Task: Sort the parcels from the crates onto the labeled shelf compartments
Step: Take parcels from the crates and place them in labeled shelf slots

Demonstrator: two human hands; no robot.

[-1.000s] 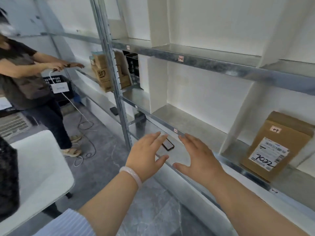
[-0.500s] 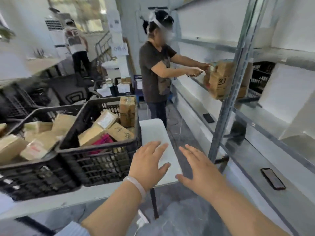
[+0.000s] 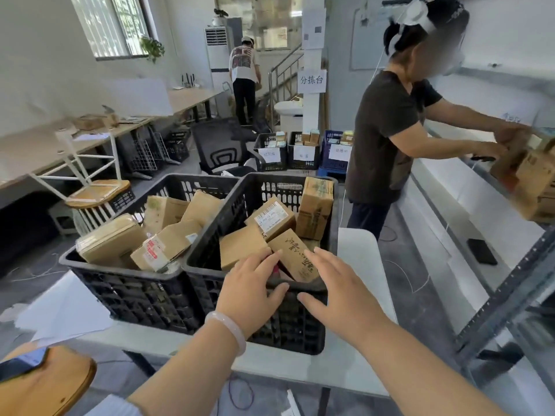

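Two black plastic crates stand side by side on a white table (image 3: 357,241). The right crate (image 3: 261,319) and the left crate (image 3: 126,292) both hold several brown cardboard parcels. My left hand (image 3: 249,292), with a pale bangle at the wrist, hovers open over the near rim of the right crate, its fingertips by a plain brown parcel (image 3: 240,250). My right hand (image 3: 336,292) is open beside it, fingers spread, just in front of a parcel with dark lettering (image 3: 294,253). Neither hand holds anything. The metal shelf (image 3: 504,295) runs along the right edge.
A person in a dark shirt (image 3: 387,139) stands right of the crates, handling boxes (image 3: 531,181) on the shelf. A black phone (image 3: 482,251) lies on a lower shelf. A wooden stool (image 3: 51,382) is at lower left; labelled bins (image 3: 303,151) and an office chair (image 3: 222,151) stand behind.
My view has swung left from the shelf to the crates. Both open hands have come forward over the near rim of the right crate.
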